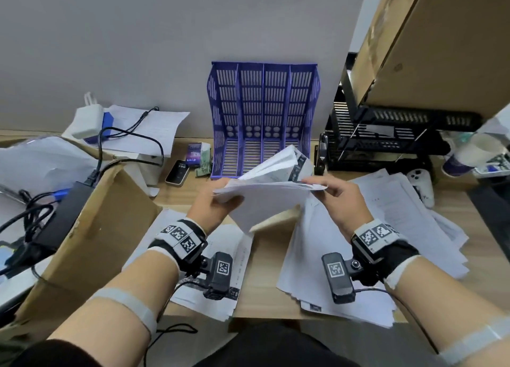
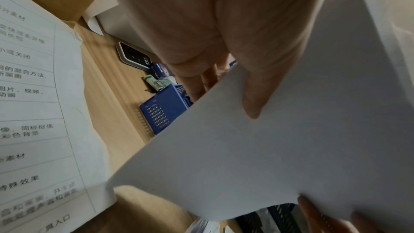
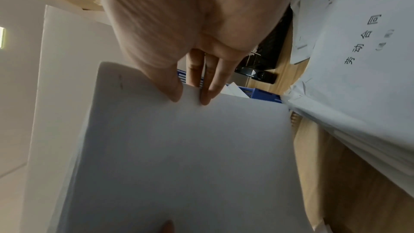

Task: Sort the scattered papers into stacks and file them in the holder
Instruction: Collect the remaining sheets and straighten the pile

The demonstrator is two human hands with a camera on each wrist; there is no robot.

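Both hands hold a bundle of white sheets (image 1: 265, 198) in the air above the desk, just in front of the blue four-slot holder (image 1: 263, 118). My left hand (image 1: 218, 204) grips the bundle's left edge, thumb on the underside (image 2: 253, 102). My right hand (image 1: 338, 198) pinches its right edge between thumb and fingers (image 3: 177, 91). The sheets (image 3: 179, 157) fan apart at their far ends. A printed stack (image 1: 209, 270) lies on the desk under my left wrist. A larger spread of papers (image 1: 386, 242) lies at the right. The holder's slots look empty.
A cardboard box flap (image 1: 91, 234) stands at the left with cables and a black power brick (image 1: 66, 212). A phone (image 1: 177, 173) and small packets (image 1: 197, 152) lie left of the holder. A black wire rack (image 1: 386, 137), a white controller (image 1: 420, 181) and a cup (image 1: 469, 151) stand right.
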